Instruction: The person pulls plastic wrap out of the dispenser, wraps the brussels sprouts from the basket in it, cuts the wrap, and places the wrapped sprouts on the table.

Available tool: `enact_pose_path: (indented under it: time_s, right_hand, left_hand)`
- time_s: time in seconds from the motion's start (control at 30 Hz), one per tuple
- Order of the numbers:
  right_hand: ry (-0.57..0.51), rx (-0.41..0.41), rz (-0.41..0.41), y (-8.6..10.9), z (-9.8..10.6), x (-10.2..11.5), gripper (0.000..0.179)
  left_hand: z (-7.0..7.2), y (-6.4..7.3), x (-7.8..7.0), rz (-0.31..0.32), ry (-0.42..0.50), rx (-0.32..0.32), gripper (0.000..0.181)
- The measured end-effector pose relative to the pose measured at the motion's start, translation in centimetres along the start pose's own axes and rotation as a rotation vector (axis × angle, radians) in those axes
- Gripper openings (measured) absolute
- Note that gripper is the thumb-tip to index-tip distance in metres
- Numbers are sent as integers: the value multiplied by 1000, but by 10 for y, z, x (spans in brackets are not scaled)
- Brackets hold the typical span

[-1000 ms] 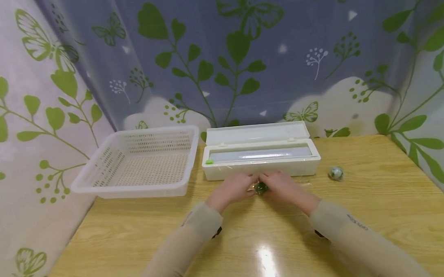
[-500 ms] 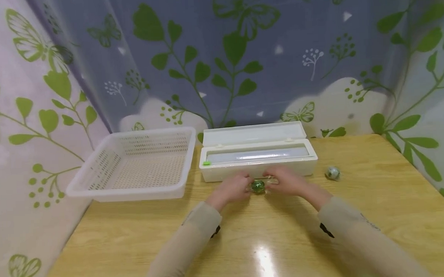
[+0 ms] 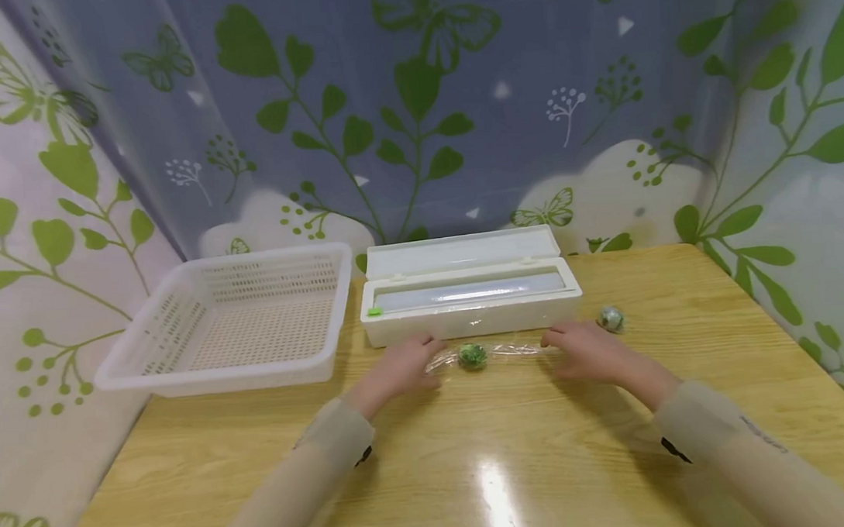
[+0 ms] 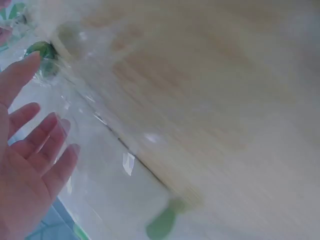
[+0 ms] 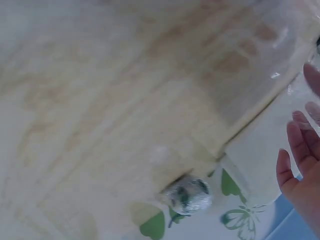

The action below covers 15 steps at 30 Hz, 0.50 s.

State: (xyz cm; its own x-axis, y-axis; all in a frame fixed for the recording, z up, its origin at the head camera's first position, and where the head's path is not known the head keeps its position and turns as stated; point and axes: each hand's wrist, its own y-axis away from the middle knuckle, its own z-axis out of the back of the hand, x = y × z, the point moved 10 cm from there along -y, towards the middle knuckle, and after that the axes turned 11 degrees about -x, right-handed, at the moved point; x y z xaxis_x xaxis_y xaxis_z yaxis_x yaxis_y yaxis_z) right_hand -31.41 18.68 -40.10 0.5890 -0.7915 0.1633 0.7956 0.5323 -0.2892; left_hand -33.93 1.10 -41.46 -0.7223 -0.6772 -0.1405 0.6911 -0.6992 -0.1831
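A small green ball [image 3: 472, 355] lies on the wooden table [image 3: 471, 463], wrapped in a strip of clear film [image 3: 516, 349] that trails off to both sides. My left hand [image 3: 406, 362] rests flat on the table just left of the film's end, fingers straight. My right hand [image 3: 581, 346] lies flat at the film's right end. In the left wrist view the left hand [image 4: 30, 150] is spread open, with the green ball [image 4: 42, 52] beyond its fingertips. The right wrist view shows the right hand [image 5: 300, 165] open and holding nothing.
Behind the hands stands a white cling-film dispenser box [image 3: 468, 297] with its lid up. A white perforated basket [image 3: 235, 320] sits to the left. A second film-wrapped ball [image 3: 611, 318], also in the right wrist view [image 5: 189, 196], lies right of my right hand.
Both hands were together on the green ball a second ago. They have let go and slid apart along the film, left hand leftward and right hand rightward.
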Motion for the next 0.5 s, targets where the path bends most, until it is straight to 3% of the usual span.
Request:
enact_pose_path:
  time_s: [0.23,0.37,0.5]
  right_hand:
    - [-302,-33,-130,-2,2,-16,6]
    - [-381,-40,-203,-4,0,-27,8]
    - [-444,-12,-305,-1,-7,-40,13]
  left_hand:
    - [5,32,27,76,-23,-1,31]
    - [0,37,36,99,-37,34,15]
    - [-6,36,47,150,67,40,6]
